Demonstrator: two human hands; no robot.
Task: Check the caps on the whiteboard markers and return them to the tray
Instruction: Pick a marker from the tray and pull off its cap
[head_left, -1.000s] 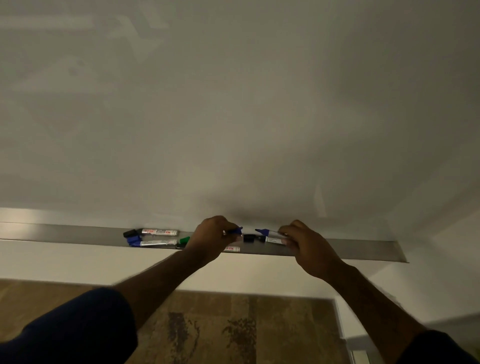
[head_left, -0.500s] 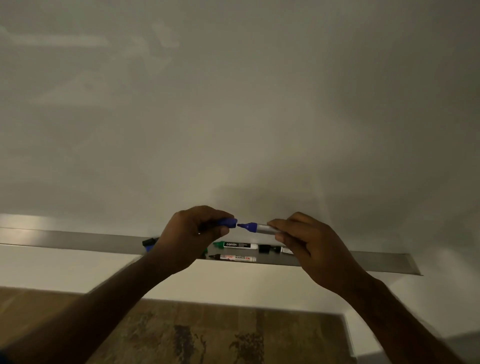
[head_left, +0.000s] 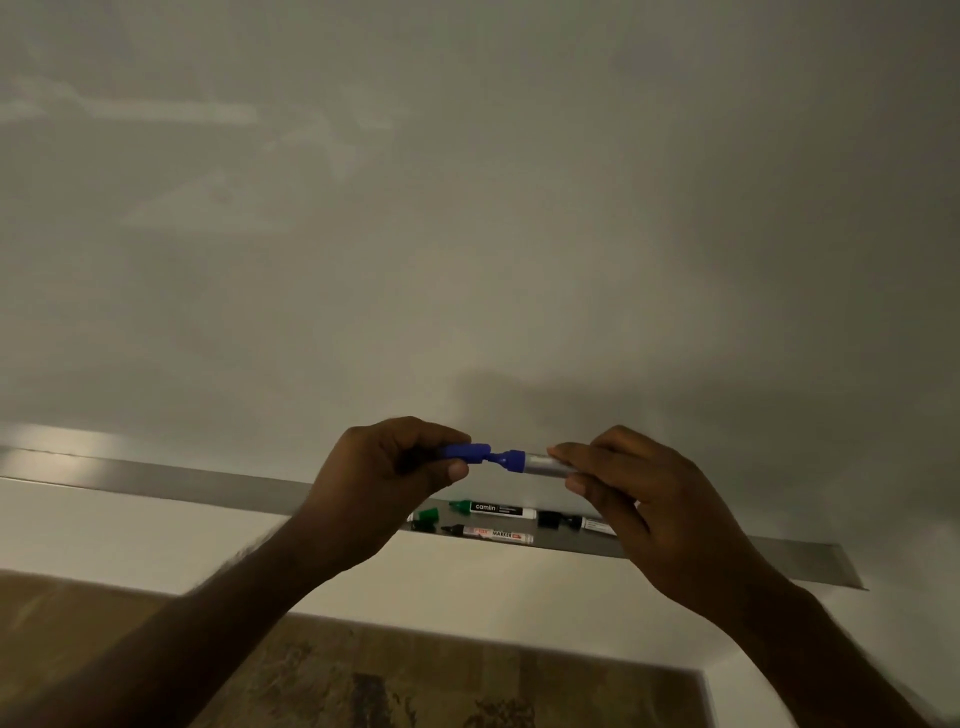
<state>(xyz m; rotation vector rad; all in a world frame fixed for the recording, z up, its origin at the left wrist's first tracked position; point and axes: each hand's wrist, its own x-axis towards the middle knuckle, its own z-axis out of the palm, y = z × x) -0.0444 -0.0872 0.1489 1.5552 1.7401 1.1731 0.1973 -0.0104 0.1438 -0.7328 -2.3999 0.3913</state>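
Note:
I hold a blue whiteboard marker (head_left: 540, 464) with a silver barrel in my right hand (head_left: 649, 499), above the metal tray (head_left: 171, 480). Its blue cap (head_left: 465, 451) is pinched in my left hand (head_left: 384, 483), and the cap's mouth meets the marker's blue tip. In the tray below lie a green marker (head_left: 493, 508) labelled camlin, a loose green cap (head_left: 428, 516), a black-tipped marker (head_left: 491, 533) with a red label, and a black-capped marker (head_left: 571, 521) partly hidden by my right hand.
The whiteboard (head_left: 467, 234) fills the upper view. The tray ends at the right (head_left: 836, 569). Below it are a white wall strip and a brown patterned floor (head_left: 415, 675).
Both hands lifted from the tray with the blue marker and its cap. The gap between cap and tip has closed, so they now meet.

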